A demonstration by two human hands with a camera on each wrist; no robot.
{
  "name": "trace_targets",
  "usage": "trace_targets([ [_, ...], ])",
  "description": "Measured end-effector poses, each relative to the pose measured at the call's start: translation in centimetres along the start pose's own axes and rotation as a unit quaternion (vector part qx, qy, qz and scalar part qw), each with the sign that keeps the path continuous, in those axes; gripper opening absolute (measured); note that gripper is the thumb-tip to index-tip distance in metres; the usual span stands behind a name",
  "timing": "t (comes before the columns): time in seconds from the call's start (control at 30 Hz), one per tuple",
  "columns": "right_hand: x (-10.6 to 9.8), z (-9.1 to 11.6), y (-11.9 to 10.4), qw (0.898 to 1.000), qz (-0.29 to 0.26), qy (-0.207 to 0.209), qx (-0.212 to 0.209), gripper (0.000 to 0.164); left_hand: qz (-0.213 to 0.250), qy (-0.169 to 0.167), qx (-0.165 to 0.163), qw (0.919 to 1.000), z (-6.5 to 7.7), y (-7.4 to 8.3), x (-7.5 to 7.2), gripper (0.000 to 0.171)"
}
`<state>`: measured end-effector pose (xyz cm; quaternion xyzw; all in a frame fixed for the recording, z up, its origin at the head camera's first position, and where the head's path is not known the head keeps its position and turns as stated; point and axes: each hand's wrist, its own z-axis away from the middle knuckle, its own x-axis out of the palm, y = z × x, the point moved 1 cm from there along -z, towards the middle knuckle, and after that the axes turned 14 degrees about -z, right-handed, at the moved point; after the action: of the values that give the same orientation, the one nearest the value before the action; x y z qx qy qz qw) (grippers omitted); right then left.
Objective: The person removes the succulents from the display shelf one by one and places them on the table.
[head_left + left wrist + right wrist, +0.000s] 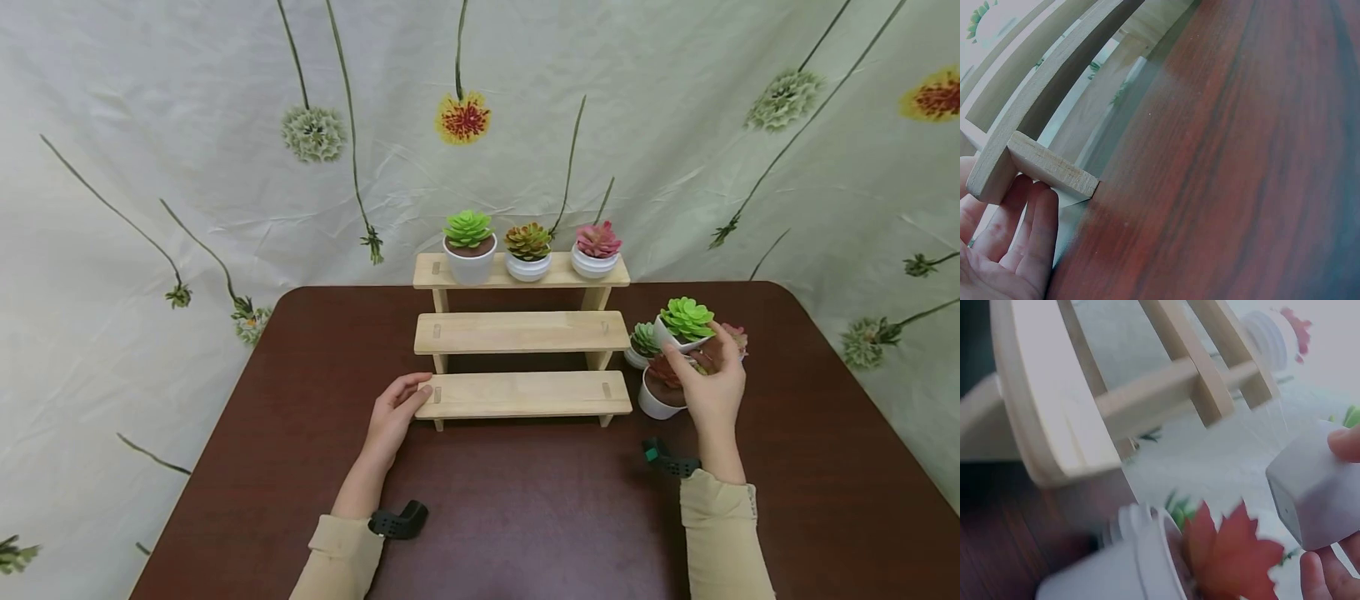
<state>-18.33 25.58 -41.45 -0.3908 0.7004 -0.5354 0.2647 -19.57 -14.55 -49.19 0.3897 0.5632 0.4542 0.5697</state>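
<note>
A three-step wooden shelf stand [522, 394] stands on the table. My left hand [392, 410] grips the left end of its lowest board, thumb on top; the left wrist view shows fingers [1041, 228] beneath the board end. In my right hand [716, 387], a white angular pot with a bright green succulent [686, 320] is pinched between thumb and fingers, tilted and raised off the table. Beneath it is a round white pot with a reddish succulent [660, 404]. Close by are a small pale-green potted succulent [643, 342] and a pink succulent [738, 337], partly hidden by my hand.
On the top board stand a light-green potted succulent [468, 237], a brownish-green one [528, 250] and a pink one [597, 248]. The dark reddish-brown table [525, 500] reaches back to a white flower-printed cloth [600, 50].
</note>
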Motion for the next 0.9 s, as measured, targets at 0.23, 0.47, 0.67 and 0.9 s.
trace_targets([
  [0.23,-2.1,-0.5,0.2,0.999,0.016,0.023,0.032,0.063,0.008,-0.004,-0.002,1.0000,0.0,0.0,0.0,0.028],
  [0.47,-3.7,-1.1,0.8,0.994,-0.027,0.068,0.085,0.066,0.009,-0.003,-0.002,1.0000,0.1,0.1,0.0,0.028],
  [0.67,-4.9,-1.5,1.2,0.987,-0.077,0.106,0.096,0.064,0.008,-0.002,0.000,1.0000,0.1,0.0,0.0,0.028],
  [0.9,-6.3,-1.8,1.7,0.978,-0.114,0.137,0.112,0.065,0.011,-0.003,0.000,0.9999,0.0,0.0,0.0,0.029],
])
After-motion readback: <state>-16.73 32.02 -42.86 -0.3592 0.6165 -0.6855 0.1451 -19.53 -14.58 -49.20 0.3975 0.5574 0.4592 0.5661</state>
